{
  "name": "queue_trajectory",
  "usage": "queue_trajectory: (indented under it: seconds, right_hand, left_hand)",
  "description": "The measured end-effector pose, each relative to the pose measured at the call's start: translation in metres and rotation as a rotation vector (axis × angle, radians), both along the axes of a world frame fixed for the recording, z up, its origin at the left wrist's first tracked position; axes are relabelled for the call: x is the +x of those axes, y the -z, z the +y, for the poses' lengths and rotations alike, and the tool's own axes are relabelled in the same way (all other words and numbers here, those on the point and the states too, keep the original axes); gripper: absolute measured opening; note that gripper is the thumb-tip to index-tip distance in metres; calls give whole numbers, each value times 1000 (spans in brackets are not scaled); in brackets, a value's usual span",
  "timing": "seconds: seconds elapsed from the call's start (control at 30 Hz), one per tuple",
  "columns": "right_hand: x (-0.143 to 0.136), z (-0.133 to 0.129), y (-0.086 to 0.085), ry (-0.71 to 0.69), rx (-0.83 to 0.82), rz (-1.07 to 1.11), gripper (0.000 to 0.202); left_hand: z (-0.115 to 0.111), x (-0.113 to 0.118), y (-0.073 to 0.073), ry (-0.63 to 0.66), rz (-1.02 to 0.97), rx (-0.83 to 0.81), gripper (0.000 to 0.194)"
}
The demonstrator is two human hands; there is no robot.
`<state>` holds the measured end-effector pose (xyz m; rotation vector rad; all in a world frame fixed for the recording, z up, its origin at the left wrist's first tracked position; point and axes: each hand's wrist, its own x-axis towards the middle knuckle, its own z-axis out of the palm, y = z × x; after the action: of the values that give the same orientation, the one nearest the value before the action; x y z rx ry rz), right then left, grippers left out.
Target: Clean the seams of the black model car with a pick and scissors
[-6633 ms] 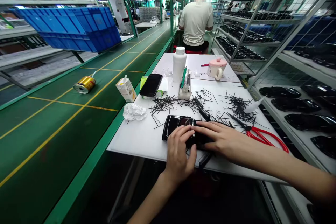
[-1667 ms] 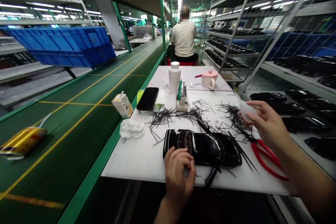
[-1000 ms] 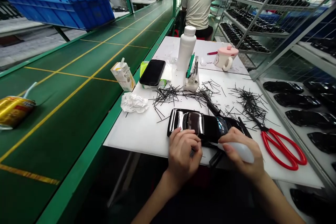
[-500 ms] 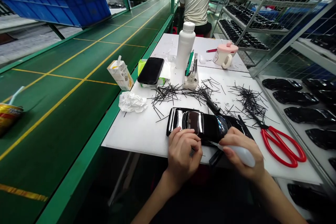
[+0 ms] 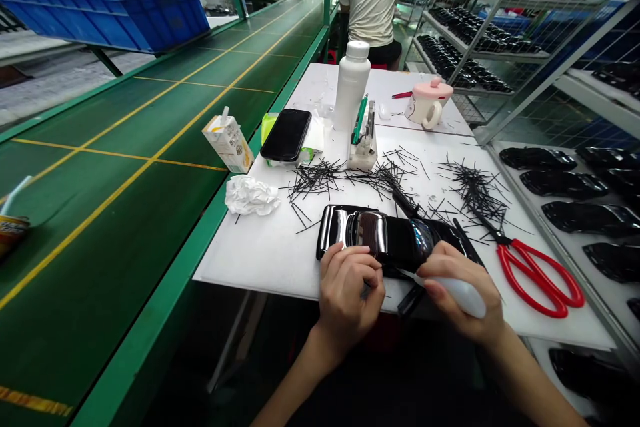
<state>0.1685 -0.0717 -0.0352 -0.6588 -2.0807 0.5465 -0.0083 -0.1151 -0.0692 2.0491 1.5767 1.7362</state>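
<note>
A glossy black model car body lies lengthwise on the white tabletop. My left hand is at its near left side, fingers curled and thumb drawn in; whatever they pinch is hidden. In my right hand is a small translucent squeeze bottle, its thin nozzle pointing left at the near side of the car body. A dark flat piece lies below the nozzle at the table edge. Thin black strips are scattered behind the car body, beside large red-handled scissors.
A green conveyor belt runs along the left, carrying a can. On the table stand a white bottle, a lidded mug, a phone, a drink carton and crumpled tissue. Racks of black car bodies flank the right.
The can has shifted left and toward me along with the belt's yellow lines. Both hands, the squeeze bottle and the car body stay practically in place.
</note>
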Motion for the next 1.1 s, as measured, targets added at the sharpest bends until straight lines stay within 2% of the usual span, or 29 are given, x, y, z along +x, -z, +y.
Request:
queue_trajectory:
  seconds: [1.1]
  right_hand:
    - [1,1,-1,-11,1,-9,13]
  left_hand:
    - [0,0,0,10,-4,4,25]
